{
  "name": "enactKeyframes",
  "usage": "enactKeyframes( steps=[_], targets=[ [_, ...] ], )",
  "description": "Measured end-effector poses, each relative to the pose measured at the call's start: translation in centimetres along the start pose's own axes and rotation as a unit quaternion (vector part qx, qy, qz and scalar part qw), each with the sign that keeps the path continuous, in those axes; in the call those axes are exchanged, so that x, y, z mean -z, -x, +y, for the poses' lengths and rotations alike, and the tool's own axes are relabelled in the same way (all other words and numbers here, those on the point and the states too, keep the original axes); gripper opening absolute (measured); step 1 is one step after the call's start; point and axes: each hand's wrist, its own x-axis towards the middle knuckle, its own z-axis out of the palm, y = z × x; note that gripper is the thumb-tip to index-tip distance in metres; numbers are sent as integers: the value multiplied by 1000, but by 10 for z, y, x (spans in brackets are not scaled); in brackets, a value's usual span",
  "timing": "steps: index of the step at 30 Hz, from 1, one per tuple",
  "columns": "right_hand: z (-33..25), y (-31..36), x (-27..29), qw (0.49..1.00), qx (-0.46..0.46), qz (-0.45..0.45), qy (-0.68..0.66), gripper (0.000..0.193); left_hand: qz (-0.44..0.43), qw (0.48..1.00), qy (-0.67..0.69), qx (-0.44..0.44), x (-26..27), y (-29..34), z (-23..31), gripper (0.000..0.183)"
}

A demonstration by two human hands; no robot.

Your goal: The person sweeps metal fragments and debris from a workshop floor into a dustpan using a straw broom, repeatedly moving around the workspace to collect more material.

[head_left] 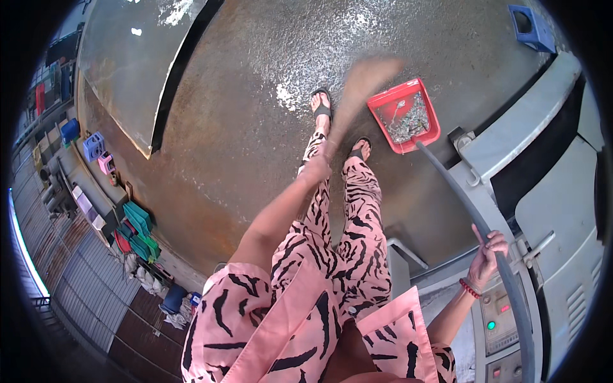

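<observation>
My left hand [316, 168] grips a straw-coloured broom [363, 84]. The broom's head is smeared by motion and hangs over the wet floor, just left of a red dustpan [435, 131]. In the dustpan lies a heap of grey, shredded-looking debris [412, 121]. A long grey handle [454, 185] rises from the pan toward me. My right hand [490, 250], a red bead bracelet at its wrist, is closed around that handle, with the index finger stretched along it.
Close on the right stands a grey machine [523, 140] with a control panel [500, 316] and a green light. A blue plastic stool [534, 29] is at the far right. A metal sheet [137, 70] with a dark edge lies left. Green and red bins [136, 230] line the left wall.
</observation>
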Motion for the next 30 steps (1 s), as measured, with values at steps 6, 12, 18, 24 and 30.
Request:
enactKeyframes(
  steps=[6, 12, 18, 24, 30],
  targets=[
    [17, 9, 6, 999, -30, -29, 20, 19, -152, 983, 98, -23, 96, 101, 35, 88],
    [16, 16, 15, 998, -23, -59, 25, 18, -72, 905, 407, 99, 101, 157, -72, 84],
    [24, 17, 7, 996, -30, -80, 29, 17, -24, 615, 764, 195, 42, 92, -218, 19],
    [26, 19, 15, 997, -31, -64, 43, 20, 0, 866, 483, 126, -68, 89, -108, 47],
    [10, 30, 29, 999, -19, 46, 18, 18, -173, 969, 158, -84, -4, 99, -67, 82]
  ],
)
